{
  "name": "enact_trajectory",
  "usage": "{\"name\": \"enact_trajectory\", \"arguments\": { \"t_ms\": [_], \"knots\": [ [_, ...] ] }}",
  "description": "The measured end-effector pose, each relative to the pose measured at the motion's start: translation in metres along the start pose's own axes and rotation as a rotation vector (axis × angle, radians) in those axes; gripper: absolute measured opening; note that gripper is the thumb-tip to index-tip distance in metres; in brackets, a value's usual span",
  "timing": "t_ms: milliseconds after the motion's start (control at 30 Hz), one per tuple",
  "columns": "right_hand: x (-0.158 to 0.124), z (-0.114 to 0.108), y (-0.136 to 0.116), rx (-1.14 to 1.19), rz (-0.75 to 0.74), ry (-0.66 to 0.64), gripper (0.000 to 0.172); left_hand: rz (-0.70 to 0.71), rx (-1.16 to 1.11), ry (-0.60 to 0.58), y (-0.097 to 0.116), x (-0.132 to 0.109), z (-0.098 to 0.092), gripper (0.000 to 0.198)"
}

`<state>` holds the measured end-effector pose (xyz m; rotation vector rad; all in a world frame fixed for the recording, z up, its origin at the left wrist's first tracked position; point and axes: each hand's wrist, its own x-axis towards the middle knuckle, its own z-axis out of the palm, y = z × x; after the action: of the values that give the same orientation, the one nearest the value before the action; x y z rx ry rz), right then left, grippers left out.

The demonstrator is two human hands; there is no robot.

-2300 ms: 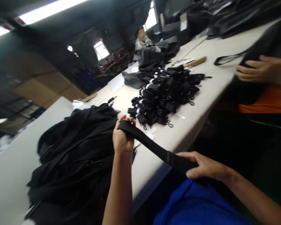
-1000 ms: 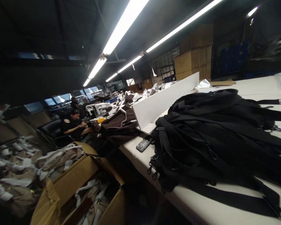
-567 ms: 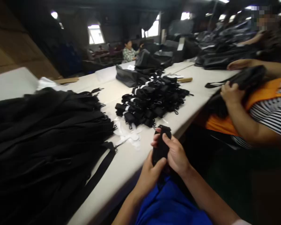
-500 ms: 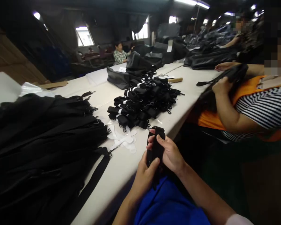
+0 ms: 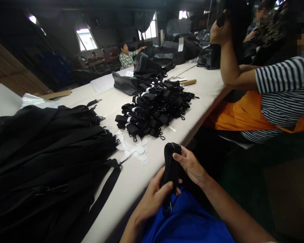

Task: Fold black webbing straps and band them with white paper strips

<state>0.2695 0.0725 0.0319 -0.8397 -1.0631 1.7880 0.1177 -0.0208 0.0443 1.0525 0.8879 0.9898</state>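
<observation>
A black webbing strap (image 5: 171,165), folded into a bundle, is held upright above my lap at the table's edge. My left hand (image 5: 155,192) wraps round its lower part, thumb across the front. Near the top, my right hand (image 5: 192,165) pinches the strap's right side between thumb and fingers. A metal hook (image 5: 168,208) hangs below the bundle. On the table ahead lies a pile of folded black straps (image 5: 154,108) with white bands and metal hooks. White paper strips (image 5: 134,152) lie in front of that pile.
Long loose black straps (image 5: 48,162) cover the left of the white table (image 5: 139,175). Black bags (image 5: 126,82) and a wooden handle (image 5: 188,82) lie farther back. At right, a co-worker in a striped shirt (image 5: 286,81) lifts a black item. Another person (image 5: 126,59) is across the table.
My right hand has shifted to the strap's right side, and the bundle now shows edge-on with its hook hanging below. The co-worker at right has raised the black item.
</observation>
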Motion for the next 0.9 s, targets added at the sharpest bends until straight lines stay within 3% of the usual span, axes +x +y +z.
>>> {"name": "enact_trajectory", "arguments": {
  "t_ms": [100, 200, 267, 400, 467, 600, 733, 833, 900],
  "knots": [
    [-0.009, 0.007, 0.004, 0.355, 0.212, -0.208, 0.061, -0.039, -0.129, -0.103, -0.003, -0.002, 0.003, 0.038],
    [-0.014, 0.011, 0.006, 0.461, 0.183, -0.323, 0.064, -0.092, -0.302, -0.138, -0.016, -0.001, 0.006, 0.031],
    [-0.015, 0.012, 0.007, 0.328, 0.033, -0.299, 0.048, -0.099, -0.302, -0.09, -0.025, 0.001, 0.006, 0.032],
    [-0.012, 0.018, 0.009, -0.096, -0.22, -0.122, 0.02, -0.005, 0.066, 0.122, -0.028, 0.007, 0.004, 0.04],
    [-0.009, 0.021, 0.009, -0.064, -0.249, -0.02, 0.017, 0.027, 0.234, 0.204, -0.023, 0.011, 0.002, 0.036],
    [0.002, 0.022, 0.007, 0.281, -0.113, 0.052, 0.016, 0.127, 0.535, 0.233, -0.009, 0.019, -0.008, 0.02],
    [0.016, 0.021, 0.011, 0.477, 0.079, 0.075, 0.018, 0.21, 0.681, 0.222, 0.0, 0.027, -0.032, 0.019],
    [0.025, 0.022, 0.016, 0.475, 0.134, 0.069, 0.022, 0.208, 0.663, 0.178, 0.001, 0.029, -0.058, 0.021],
    [0.03, 0.022, 0.016, 0.322, 0.12, -0.005, 0.034, 0.183, 0.574, 0.171, 0.003, 0.027, -0.077, 0.023]
  ]
}}
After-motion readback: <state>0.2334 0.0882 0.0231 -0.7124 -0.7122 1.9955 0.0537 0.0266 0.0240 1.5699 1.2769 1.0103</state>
